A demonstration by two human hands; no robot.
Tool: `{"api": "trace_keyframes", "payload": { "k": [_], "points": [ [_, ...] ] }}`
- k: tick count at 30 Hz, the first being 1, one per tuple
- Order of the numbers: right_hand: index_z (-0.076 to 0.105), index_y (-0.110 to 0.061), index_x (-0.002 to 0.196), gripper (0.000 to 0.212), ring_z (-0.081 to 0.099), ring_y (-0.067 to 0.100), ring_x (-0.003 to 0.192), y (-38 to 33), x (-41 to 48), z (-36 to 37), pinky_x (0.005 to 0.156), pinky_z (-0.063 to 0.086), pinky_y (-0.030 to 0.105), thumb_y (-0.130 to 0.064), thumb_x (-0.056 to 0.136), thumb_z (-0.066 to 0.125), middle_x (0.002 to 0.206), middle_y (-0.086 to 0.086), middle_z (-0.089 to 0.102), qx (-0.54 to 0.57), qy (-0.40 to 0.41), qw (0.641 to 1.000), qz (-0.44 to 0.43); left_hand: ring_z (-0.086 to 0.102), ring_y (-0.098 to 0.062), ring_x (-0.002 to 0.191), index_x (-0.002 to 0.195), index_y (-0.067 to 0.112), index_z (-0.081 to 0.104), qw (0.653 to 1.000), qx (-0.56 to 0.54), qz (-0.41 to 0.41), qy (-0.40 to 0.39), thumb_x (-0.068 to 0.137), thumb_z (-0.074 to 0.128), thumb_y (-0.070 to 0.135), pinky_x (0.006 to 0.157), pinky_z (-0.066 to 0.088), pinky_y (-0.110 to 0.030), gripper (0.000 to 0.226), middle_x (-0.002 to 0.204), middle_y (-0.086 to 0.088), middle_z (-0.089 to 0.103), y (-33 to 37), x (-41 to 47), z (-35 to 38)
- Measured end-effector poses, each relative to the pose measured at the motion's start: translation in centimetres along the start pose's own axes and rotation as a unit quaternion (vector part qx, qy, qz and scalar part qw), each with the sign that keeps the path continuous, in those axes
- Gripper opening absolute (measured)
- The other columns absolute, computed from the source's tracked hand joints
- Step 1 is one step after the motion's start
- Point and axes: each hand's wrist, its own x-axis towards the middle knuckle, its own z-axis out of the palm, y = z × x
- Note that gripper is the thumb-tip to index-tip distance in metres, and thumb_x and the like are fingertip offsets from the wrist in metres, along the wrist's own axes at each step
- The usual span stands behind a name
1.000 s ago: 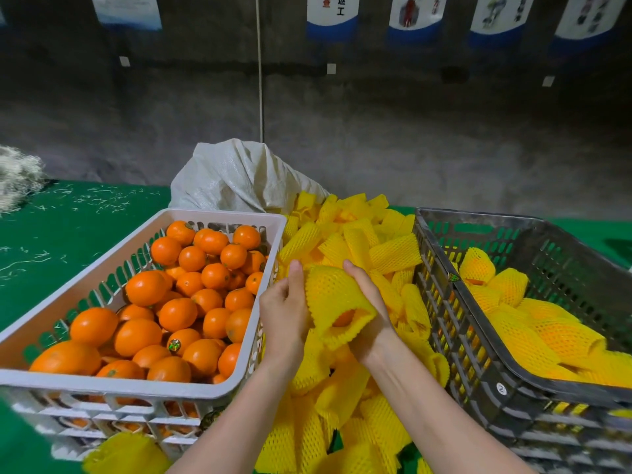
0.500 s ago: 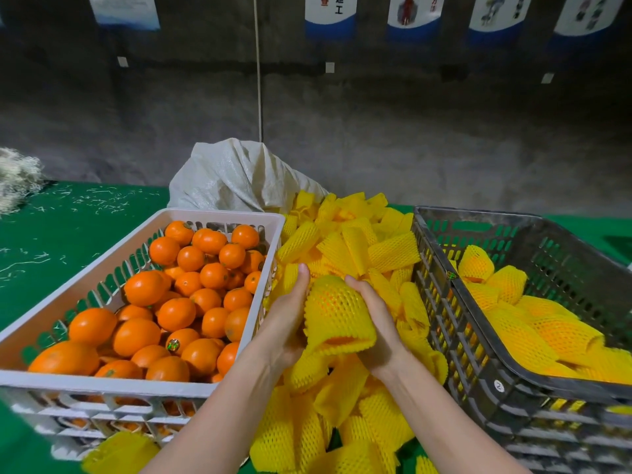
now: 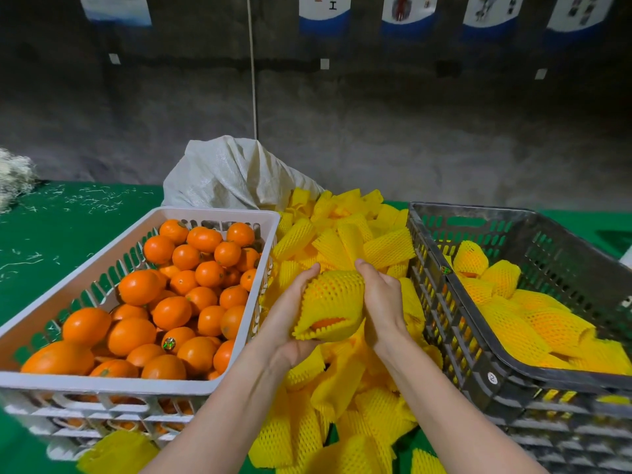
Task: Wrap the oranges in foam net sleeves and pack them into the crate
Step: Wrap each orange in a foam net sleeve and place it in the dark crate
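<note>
Closest to us, our left hand [image 3: 290, 314] cups the netted orange [image 3: 325, 323] from below while our right hand [image 3: 381, 302] grips the other side, fingers curled round its foam net sleeve [image 3: 331, 295]. A bit of peel peeks out the near end. We're holding it over the loose sleeve pile [image 3: 342, 422] between the crates. The white crate [image 3: 102, 384] on the left has bare oranges [image 3: 171, 313], and the dark crate [image 3: 478, 343] on the right has wrapped ones [image 3: 533, 323]. Further back a pale sack [image 3: 232, 172] sits on the green worktop [image 3: 51, 227].

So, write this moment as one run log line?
step: wrapping | left hand: grips sleeved orange | right hand: grips same | dark crate: partly packed
</note>
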Motion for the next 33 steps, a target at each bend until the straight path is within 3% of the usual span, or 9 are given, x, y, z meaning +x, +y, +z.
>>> {"api": "trace_keyframes", "payload": {
  "k": [6, 10, 14, 17, 21, 24, 26, 28, 33],
  "points": [
    [0.044, 0.000, 0.057, 0.039, 0.035, 0.019, 0.069, 0.0, 0.4, -0.3, 0.056, 0.024, 0.029, -0.015, 0.090, 0.057, 0.069, 0.010, 0.037, -0.013, -0.089, 0.996, -0.022, 0.064, -0.037, 0.088, 0.100, 0.008, 0.067, 0.997, -0.023, -0.069, -0.037, 0.065, 0.069, 0.038, 0.091, 0.045, -0.052, 0.047, 0.089, -0.021, 0.071, 0.3, -0.2, -0.2],
    [0.036, -0.014, 0.055, 0.041, 0.033, 0.017, 0.057, 0.2, 0.6, -0.4, 0.055, 0.027, 0.028, -0.011, 0.092, 0.052, 0.056, 0.005, 0.036, -0.007, -0.134, 0.990, -0.044, 0.067, -0.036, 0.075, 0.096, 0.009, 0.068, 0.996, -0.024, -0.082, -0.037, 0.064, 0.069, 0.036, 0.078, 0.051, -0.049, 0.042, 0.081, -0.020, 0.071, 0.5, -0.6, 0.2],
    [0.056, -0.008, 0.087, 0.014, 0.050, 0.018, 0.080, 0.7, 0.8, -0.8, 0.074, 0.037, 0.030, -0.021, 0.092, 0.056, 0.084, 0.008, 0.053, -0.158, -0.112, 0.980, -0.050, 0.064, -0.033, 0.082, 0.113, 0.014, 0.063, 0.997, -0.009, -0.038, 0.061, 0.084, 0.062, 0.038, 0.063, 0.051, -0.039, 0.037, 0.097, -0.017, 0.068, 0.6, -0.3, 0.4],
    [0.059, -0.025, 0.111, 0.031, 0.054, 0.005, 0.099, 1.3, 0.0, -1.2, 0.085, 0.045, 0.025, -0.044, 0.094, 0.042, 0.109, -0.001, 0.059, -0.091, -0.162, 0.983, 0.009, 0.059, -0.034, 0.085, 0.102, 0.018, 0.058, 0.991, -0.026, -0.015, 0.131, 0.089, 0.060, 0.038, 0.058, 0.048, -0.041, 0.024, 0.097, -0.015, 0.063, 0.5, 0.0, 0.4],
    [0.062, -0.038, 0.113, 0.037, 0.043, 0.015, 0.128, 1.3, -1.4, -0.8, 0.110, 0.032, 0.046, -0.054, 0.092, 0.037, 0.137, -0.004, 0.050, -0.028, -0.236, 0.969, 0.069, 0.061, -0.035, 0.095, 0.119, 0.010, 0.057, 0.986, -0.071, -0.009, 0.150, 0.088, 0.064, 0.030, 0.069, 0.049, -0.043, 0.038, 0.108, -0.019, 0.064, -0.1, 0.4, 0.7],
    [0.059, -0.036, 0.119, 0.031, 0.050, 0.017, 0.122, 0.9, -1.6, -0.9, 0.102, 0.042, 0.051, -0.045, 0.093, 0.045, 0.136, -0.005, 0.052, -0.018, -0.260, 0.960, 0.101, 0.059, -0.038, 0.109, 0.121, 0.007, 0.059, 0.985, -0.063, 0.014, 0.158, 0.088, 0.065, 0.028, 0.086, 0.049, -0.047, 0.040, 0.120, -0.023, 0.062, -0.2, 0.4, 0.5],
    [0.056, -0.040, 0.122, 0.040, 0.057, 0.024, 0.114, 0.5, -1.8, -1.2, 0.081, 0.051, 0.053, -0.049, 0.084, 0.056, 0.130, -0.007, 0.055, -0.006, -0.291, 0.946, 0.142, 0.063, -0.038, 0.103, 0.100, 0.007, 0.065, 0.981, -0.034, 0.061, 0.180, 0.086, 0.068, 0.023, 0.093, 0.049, -0.051, 0.021, 0.112, -0.024, 0.065, -0.2, 0.7, 0.4],
    [0.059, -0.041, 0.117, 0.048, 0.059, 0.029, 0.111, 0.5, -1.6, -1.4, 0.076, 0.053, 0.051, -0.047, 0.070, 0.068, 0.125, -0.002, 0.060, 0.010, -0.289, 0.946, 0.148, 0.068, -0.035, 0.090, 0.086, 0.007, 0.066, 0.978, -0.013, 0.114, 0.175, 0.086, 0.068, 0.017, 0.087, 0.054, -0.051, 0.011, 0.098, -0.023, 0.070, -0.2, 0.7, 0.7],
    [0.066, -0.029, 0.106, 0.028, 0.058, 0.032, 0.113, 0.1, -1.5, -2.4, 0.092, 0.046, 0.055, -0.015, 0.081, 0.066, 0.113, 0.012, 0.067, 0.085, -0.208, 0.968, 0.111, 0.065, -0.023, 0.075, 0.099, 0.004, 0.062, 0.981, -0.023, 0.154, 0.116, 0.089, 0.063, 0.015, 0.062, 0.054, -0.027, 0.014, 0.087, -0.013, 0.067, 0.7, 1.2, 1.0]
  ]
}}
